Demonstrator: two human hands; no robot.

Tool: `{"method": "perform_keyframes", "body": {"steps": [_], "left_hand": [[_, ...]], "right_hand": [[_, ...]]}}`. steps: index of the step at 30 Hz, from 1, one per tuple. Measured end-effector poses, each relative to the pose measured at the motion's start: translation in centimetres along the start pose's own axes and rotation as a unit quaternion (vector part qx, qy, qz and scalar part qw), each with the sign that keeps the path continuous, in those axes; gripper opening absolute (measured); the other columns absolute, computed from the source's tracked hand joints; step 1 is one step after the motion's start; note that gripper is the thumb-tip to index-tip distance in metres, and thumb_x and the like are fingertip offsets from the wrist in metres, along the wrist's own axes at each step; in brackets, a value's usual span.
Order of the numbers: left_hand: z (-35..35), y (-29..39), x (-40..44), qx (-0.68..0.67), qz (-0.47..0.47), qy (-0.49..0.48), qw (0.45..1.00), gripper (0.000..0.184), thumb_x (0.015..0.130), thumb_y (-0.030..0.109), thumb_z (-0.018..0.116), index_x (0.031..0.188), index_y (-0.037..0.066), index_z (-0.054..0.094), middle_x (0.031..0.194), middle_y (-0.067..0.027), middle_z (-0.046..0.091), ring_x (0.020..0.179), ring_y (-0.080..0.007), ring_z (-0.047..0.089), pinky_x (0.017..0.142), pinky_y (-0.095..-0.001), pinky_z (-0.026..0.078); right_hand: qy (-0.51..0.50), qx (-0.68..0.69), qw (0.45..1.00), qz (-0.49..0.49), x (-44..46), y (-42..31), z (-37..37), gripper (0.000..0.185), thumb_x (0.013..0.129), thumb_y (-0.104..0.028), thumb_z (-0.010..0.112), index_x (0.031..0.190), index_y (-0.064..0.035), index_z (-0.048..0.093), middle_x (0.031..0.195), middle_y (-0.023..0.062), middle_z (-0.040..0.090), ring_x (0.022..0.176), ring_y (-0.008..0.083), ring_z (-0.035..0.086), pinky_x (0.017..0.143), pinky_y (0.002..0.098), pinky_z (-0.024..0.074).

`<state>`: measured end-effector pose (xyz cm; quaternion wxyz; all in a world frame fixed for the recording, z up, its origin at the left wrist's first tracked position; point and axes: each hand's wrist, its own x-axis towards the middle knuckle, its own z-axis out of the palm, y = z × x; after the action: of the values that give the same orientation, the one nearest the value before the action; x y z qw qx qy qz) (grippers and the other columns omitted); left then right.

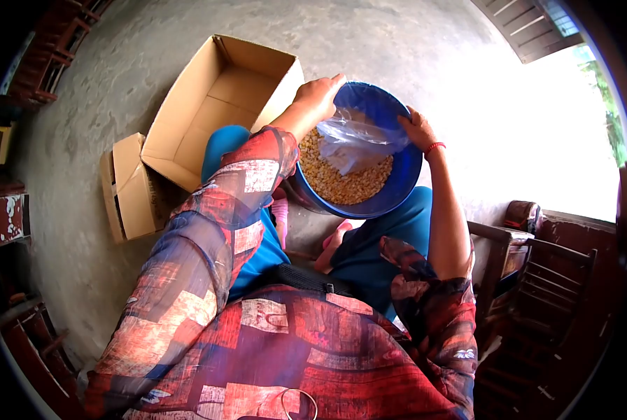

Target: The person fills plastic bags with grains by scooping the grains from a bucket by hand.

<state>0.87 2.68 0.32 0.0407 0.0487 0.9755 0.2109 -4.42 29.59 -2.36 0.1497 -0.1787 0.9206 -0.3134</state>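
Between my knees stands a round blue bucket (406, 183) holding many small yellow kernels (341, 183). A clear plastic bag (355, 143) lies over part of the kernels, inside the bucket. My left hand (318, 98) is at the upper left rim, its fingers closed near the bag's edge; what lies between them is too small to make out. My right hand (418, 129), with a red band at the wrist, grips the bucket's right rim and touches the bag's right end.
An open cardboard box (219, 105) stands on the concrete floor (103, 98) left of the bucket, its flap (135, 189) folded outward. A wooden chair (551, 280) is at the right, near a bright doorway. Dark wooden furniture lines the left edge.
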Motion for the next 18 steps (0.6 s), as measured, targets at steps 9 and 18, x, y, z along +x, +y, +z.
{"method": "perform_keyframes", "body": {"steps": [9,18], "left_hand": [[0.0,0.2,0.1,0.006,0.005,-0.013,1.000,0.052,0.067,0.008,0.062,0.114,0.012,0.041,0.093,-0.0149,0.060,0.088,-0.0335,0.059,0.069,-0.0423,0.048],[-0.3,0.3,-0.3,-0.007,0.000,-0.003,1.000,0.053,0.067,0.006,0.059,0.117,0.011,0.041,0.095,-0.0151,0.060,0.089,-0.0335,0.058,0.071,-0.0418,0.048]], "right_hand": [[0.167,0.043,0.976,-0.135,-2.8,-11.9,-1.6,0.014,0.076,-0.009,0.056,0.087,-0.0049,0.063,0.085,0.0125,0.063,0.078,0.0288,0.060,0.070,0.0339,0.0476],[-0.113,-0.130,0.977,-0.128,2.5,-6.5,8.3,0.049,0.077,-0.016,0.048,0.124,-0.0098,0.042,0.119,0.0219,0.049,0.106,0.0345,0.050,0.091,0.0392,0.0400]]}}
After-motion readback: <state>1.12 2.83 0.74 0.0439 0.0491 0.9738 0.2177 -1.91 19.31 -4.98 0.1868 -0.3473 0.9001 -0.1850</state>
